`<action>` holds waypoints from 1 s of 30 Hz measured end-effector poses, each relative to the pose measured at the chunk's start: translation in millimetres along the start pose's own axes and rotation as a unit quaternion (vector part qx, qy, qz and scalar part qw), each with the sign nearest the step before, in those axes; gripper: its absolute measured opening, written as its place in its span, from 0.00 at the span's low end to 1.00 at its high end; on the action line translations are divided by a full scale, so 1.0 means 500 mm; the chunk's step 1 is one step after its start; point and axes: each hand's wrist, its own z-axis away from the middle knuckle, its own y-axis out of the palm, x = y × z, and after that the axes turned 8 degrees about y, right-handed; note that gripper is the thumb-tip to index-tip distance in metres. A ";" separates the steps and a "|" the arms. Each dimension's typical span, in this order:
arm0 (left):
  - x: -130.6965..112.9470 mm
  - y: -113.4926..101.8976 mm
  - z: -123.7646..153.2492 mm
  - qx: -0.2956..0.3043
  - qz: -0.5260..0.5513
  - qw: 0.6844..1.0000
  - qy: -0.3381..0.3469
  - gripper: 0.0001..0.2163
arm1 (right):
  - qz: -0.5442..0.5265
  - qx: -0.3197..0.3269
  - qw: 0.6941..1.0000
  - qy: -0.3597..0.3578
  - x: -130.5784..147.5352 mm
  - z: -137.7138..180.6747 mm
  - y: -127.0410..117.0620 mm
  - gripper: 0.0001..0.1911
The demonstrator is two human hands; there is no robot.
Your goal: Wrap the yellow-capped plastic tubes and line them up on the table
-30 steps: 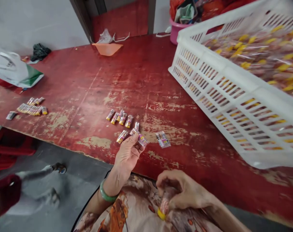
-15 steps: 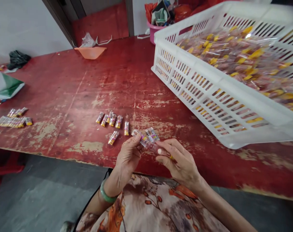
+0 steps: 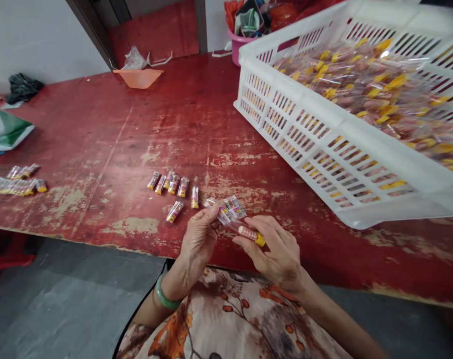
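I am holding the small yellow-capped tube (image 3: 251,234) in my right hand (image 3: 277,252), thumb and first fingers pinching it near the capped end. It is hanging just over the near edge of the red table (image 3: 196,114). A second ago this hand was sitting low over my lap with the tube; now it is up level with my left hand (image 3: 198,239), and the tube's bare end is pointing at the clear printed wrapper (image 3: 222,214) there. My left thumb and forefinger are pinching that wrapper by one end, the other fingers curled under. Tube and wrapper are now touching or nearly so; I cannot tell whether the tip is inside yet. So the two pieces are being brought together rather than held apart.

Another wrapper (image 3: 235,206) is lying just beyond. To the left, a row of wrapped tubes (image 3: 173,183) is resting on the table. The white crate (image 3: 335,144) of bagged tubes is standing well to the right.
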 end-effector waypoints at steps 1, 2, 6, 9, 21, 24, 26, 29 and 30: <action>0.000 -0.001 0.000 -0.001 -0.003 1.000 0.002 0.10 | -0.015 -0.010 1.000 0.013 0.000 0.001 0.004 0.15; 0.001 -0.001 0.000 -0.001 -0.007 1.000 0.002 0.11 | -0.013 -0.021 1.000 0.010 0.000 0.003 0.008 0.14; 0.011 -0.002 0.008 0.001 -0.034 0.999 0.028 0.12 | 0.057 -0.054 0.995 -0.063 -0.004 0.010 0.032 0.16; 0.021 -0.001 0.017 0.008 -0.064 0.996 0.059 0.13 | 0.019 -0.065 0.997 -0.037 -0.003 0.008 0.047 0.16; 0.022 -0.009 0.027 0.027 -0.074 0.997 0.002 0.15 | -0.167 0.018 0.984 0.060 0.007 0.004 0.009 0.15; 0.029 -0.010 0.040 0.060 -0.088 0.993 -0.043 0.15 | -0.167 -0.010 0.981 0.096 0.006 0.004 0.016 0.18; 0.031 -0.013 0.047 0.073 -0.095 0.992 -0.046 0.14 | -0.168 0.001 0.981 0.101 0.004 0.004 0.019 0.17; 0.034 -0.020 0.054 0.055 -0.098 0.993 -0.035 0.13 | -0.172 0.001 0.983 0.068 0.000 0.010 0.026 0.11; 0.035 -0.022 0.056 0.050 -0.100 0.993 -0.034 0.13 | -0.177 -0.008 0.982 0.057 -0.001 0.013 0.030 0.10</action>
